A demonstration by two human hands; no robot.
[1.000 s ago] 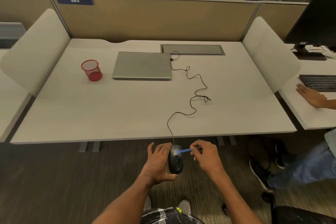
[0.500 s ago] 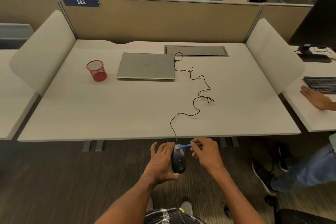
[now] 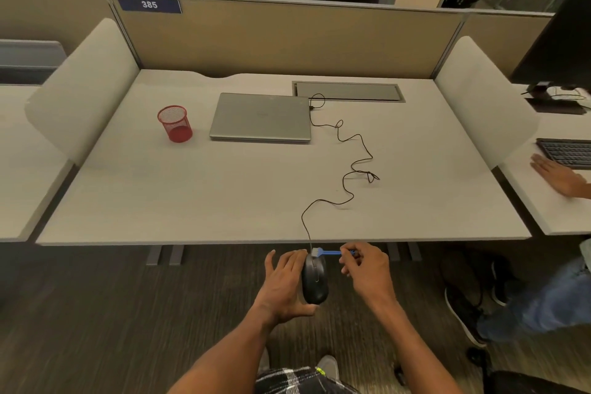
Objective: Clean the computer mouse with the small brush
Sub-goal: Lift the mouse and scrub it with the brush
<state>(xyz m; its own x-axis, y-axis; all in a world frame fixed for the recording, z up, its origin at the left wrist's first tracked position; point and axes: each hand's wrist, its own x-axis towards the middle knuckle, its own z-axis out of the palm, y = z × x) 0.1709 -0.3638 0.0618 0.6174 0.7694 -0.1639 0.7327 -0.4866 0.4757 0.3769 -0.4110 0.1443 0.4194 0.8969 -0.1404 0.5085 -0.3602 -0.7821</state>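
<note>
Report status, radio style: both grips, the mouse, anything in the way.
Left grip holds black mouse, just off the desk. Right grip pinches blue brush, bristles at the mouse's cable end. Cable trails slack over desk, nothing blocking.

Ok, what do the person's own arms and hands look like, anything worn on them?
The left forearm and right forearm are bare, with no sleeves showing. The left hand and right hand wear no gloves; no watch, band or ring is visible. Black-and-white checked cloth shows lower down.
</note>
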